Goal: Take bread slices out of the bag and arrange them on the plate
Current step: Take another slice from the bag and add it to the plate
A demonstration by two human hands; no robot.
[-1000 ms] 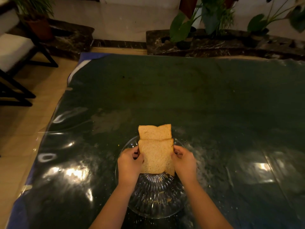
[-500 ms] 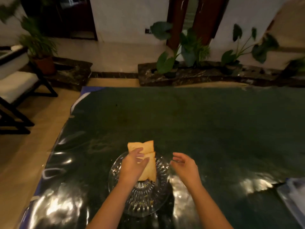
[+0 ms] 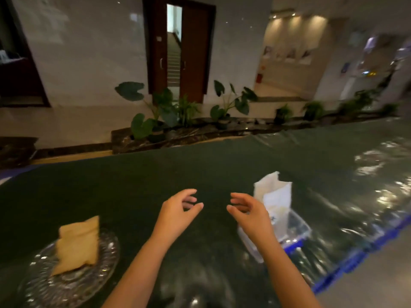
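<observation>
Two overlapping brown bread slices [image 3: 77, 243] lie on a clear ribbed glass plate [image 3: 104, 261] at the lower left of the green table. To the right a white bread bag [image 3: 274, 194] stands upright in a clear plastic tub [image 3: 298, 230]. My left hand [image 3: 178, 212] hovers over the table between plate and bag, fingers curled apart, holding nothing. Just to its right, my right hand [image 3: 249, 212] is also empty with fingers spread, right in front of the bag and tub.
The table is covered with a dark green cloth under shiny wrinkled plastic [image 3: 333, 165]. Its blue edge [image 3: 347, 265] runs along the lower right. Potted plants [image 3: 160, 112] on a dark stone ledge stand beyond the far edge.
Both hands let go of the bread slices and left the plate, moving right toward the bag. The view swung up and to the right, bringing the bag and tub into sight.
</observation>
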